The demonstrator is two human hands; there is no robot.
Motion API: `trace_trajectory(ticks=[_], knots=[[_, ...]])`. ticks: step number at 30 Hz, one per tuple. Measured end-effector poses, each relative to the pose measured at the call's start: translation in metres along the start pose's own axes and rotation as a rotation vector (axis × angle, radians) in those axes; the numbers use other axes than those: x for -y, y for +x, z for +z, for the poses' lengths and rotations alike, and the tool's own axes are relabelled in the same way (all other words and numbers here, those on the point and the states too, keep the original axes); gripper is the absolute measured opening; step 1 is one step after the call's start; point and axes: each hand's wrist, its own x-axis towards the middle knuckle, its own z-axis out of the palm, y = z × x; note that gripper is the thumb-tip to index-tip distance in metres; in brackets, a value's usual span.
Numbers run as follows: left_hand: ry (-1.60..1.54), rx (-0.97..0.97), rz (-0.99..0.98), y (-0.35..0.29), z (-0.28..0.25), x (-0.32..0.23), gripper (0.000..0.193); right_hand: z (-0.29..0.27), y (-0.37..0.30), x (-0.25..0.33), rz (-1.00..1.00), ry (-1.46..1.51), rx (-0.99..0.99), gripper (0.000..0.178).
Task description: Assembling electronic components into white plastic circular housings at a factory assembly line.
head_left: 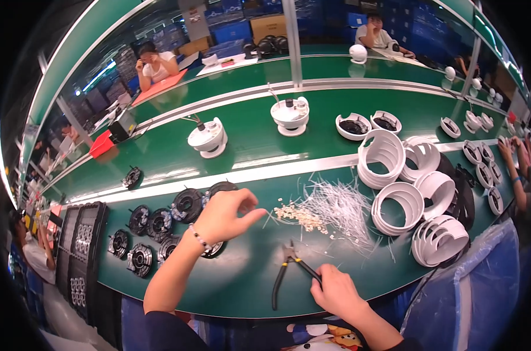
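My left hand (pixel 233 215) hovers over the bench beside the black round parts (pixel 188 205), its fingers curved and the thumb apart from them. No object shows in it. My right hand (pixel 339 288) is closed on one black handle of the cutting pliers (pixel 287 253). The pliers' handles, black with yellow, are spread, and their jaws point away from me. Just beyond lies a heap of thin white cable ties (pixel 338 205). A pile of small cream-coloured pieces (pixel 303 217) sits at its left side, nearer my left hand.
White ring-shaped housings (pixel 397 209) are stacked at right. Farther back, a green conveyor belt (pixel 248 126) carries white assemblies (pixel 207 138) and round bowl-like shells (pixel 353 126). A black tray (pixel 81 245) stands at left, a red bin (pixel 102 144) behind it. Other people sit across and beside the line.
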Motion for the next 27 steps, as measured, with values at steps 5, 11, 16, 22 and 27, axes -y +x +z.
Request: trace_trajectory(ticks=[5,11,16,22,27], knots=[[-0.095,0.186,-0.066,-0.028,0.017,-0.002,0.036,-0.019,0.003,0.006,0.0,0.271,-0.028,0.021],[-0.497,0.294,-0.143,-0.034,0.052,-0.055,0.024,-0.033,0.017,0.013,0.001,0.841,-0.186,0.022],[-0.712,0.221,-0.039,-0.01,0.065,-0.078,0.019,-0.05,0.037,0.021,-0.012,1.552,0.162,0.067],[0.026,0.336,0.294,0.034,0.08,-0.086,0.032,-0.048,0.049,-0.015,0.12,1.532,0.12,0.054],[-0.648,1.065,0.12,0.117,0.061,-0.015,0.031,-0.061,0.078,-0.036,-0.076,1.291,-0.033,0.025]])
